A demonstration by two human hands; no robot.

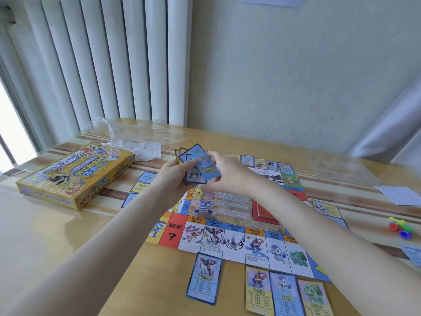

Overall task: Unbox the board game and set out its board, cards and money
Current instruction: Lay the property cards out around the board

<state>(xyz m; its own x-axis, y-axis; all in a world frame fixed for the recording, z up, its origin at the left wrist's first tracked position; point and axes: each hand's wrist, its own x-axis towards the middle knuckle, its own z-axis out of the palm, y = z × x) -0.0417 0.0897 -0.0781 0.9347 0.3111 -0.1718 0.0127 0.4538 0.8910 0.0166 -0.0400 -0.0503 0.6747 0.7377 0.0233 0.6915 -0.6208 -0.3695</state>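
Holding a fanned stack of blue-bordered picture cards [190,166] in the left hand [176,179], fingers curled under and thumb clamped across the faces, above the far left part of the unfolded paper game board [230,224]. Pinching one small blue card [207,171] off that fan with the right hand [230,173], thumb and fingertips closed on its lower edge. Looking like sorting, card by card, toward matching squares.

Lying flat on the wooden table [68,236], board already spread toward the near right side. Sitting just off the board's near edge: a blue dark-creature card [204,278], then further right a yellow ninja-frog card [258,289], a blue penguin card [286,295] overlapping it, and a yellow green-creature card [315,297]. Resting near the table's left edge, the yellow cardboard game box [75,175], closed, with more loose cards [139,185] between it and the board. Crumpling at the far edge, clear plastic wrapping [136,133]. Clustering near the right edge, small coloured plastic pawns [399,228]. Not spotting any money for certain.

Judging the cards thin, light and glossy, so likely slippery against each other. Gripping by the short edges, bending slightly without creasing. Sliding the top one sideways before lifting seems safer than peeling from a corner. Keeping the left thumb firm, or risking the fan spilling onto the board.
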